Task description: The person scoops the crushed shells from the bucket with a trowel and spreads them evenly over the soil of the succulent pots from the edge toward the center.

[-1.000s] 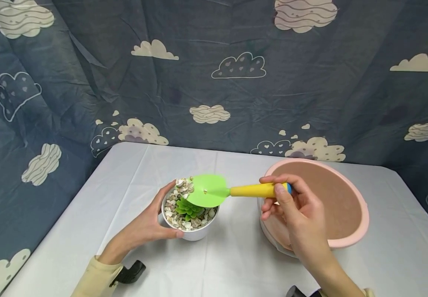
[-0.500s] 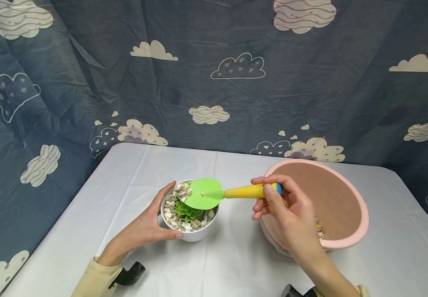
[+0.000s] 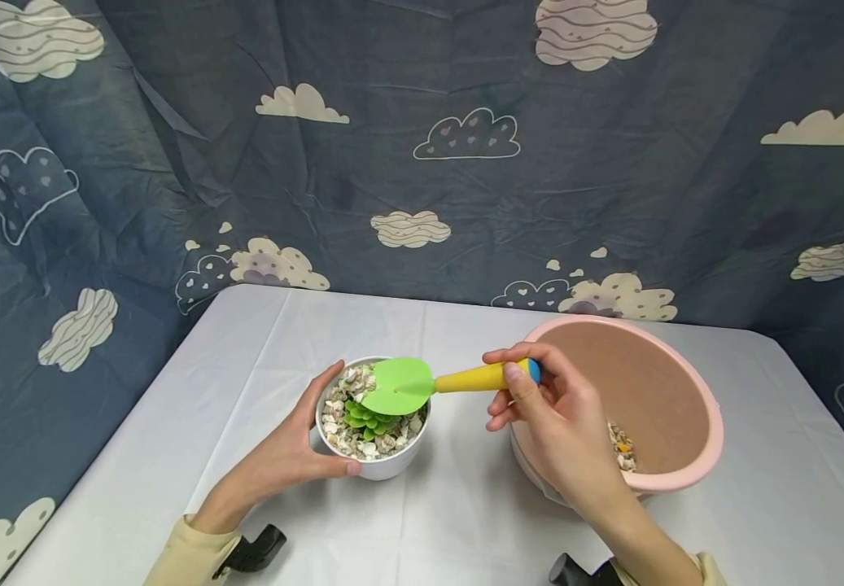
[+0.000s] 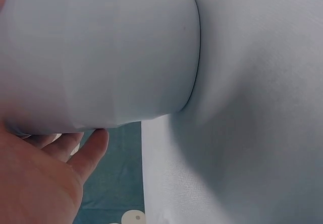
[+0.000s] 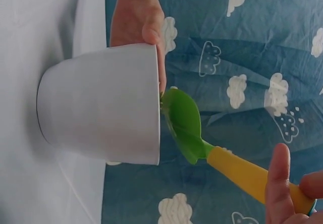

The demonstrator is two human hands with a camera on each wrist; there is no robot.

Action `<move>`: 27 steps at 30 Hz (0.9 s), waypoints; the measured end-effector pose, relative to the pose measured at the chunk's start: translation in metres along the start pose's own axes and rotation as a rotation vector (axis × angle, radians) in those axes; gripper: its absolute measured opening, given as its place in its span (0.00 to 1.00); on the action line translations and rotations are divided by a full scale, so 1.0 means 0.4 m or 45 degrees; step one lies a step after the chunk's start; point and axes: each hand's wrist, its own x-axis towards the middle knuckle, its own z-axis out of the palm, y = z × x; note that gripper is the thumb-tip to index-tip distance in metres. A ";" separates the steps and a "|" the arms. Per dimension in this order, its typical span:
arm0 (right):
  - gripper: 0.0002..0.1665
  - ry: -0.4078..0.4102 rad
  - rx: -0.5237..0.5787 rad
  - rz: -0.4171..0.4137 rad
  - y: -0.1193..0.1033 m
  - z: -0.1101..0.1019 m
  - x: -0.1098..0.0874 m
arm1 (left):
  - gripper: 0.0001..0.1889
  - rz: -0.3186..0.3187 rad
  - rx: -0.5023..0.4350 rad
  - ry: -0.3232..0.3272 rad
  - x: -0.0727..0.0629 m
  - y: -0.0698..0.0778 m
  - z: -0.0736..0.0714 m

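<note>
A white pot (image 3: 390, 466) stands on the table, filled with pale pebbles (image 3: 337, 431) around a green succulent (image 3: 370, 419). My left hand (image 3: 286, 452) grips the pot from the left, thumb at the near side of the rim and fingers round the far side. In my right hand (image 3: 557, 415), the yellow handle of a small trowel (image 5: 237, 171) is pinched near its blue end. The trowel's green blade (image 3: 400, 387) hangs over the pot's right and far part, tilted at the rim, and covers part of the succulent and pebbles. Its tip lies at the pebbles.
A large pink tub (image 3: 710, 439) stands on the right behind my right hand, with some pebbles (image 3: 622, 448) visible inside. White cloth covers the table (image 3: 465, 521). A dark cloud-print curtain (image 3: 363, 179) hangs behind it.
My right hand has moved left and slightly down with the trowel. The blade sits lower over the pot, and pebbles in the tub have come into view. My left hand stays on the pot.
</note>
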 end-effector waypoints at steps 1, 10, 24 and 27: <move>0.13 0.002 -0.002 0.002 0.000 0.001 0.001 | 0.63 -0.002 0.004 0.001 0.000 0.000 0.001; 0.13 0.009 0.017 0.006 0.002 0.009 0.012 | 0.64 -0.013 0.043 -0.019 0.000 0.003 -0.006; 0.09 -0.039 -0.105 -0.059 -0.009 0.010 0.025 | 0.65 0.017 -0.050 -0.150 0.022 0.002 -0.034; 0.08 -0.039 -0.177 -0.085 -0.014 0.012 0.025 | 0.66 0.004 -0.062 -0.133 0.021 0.002 -0.031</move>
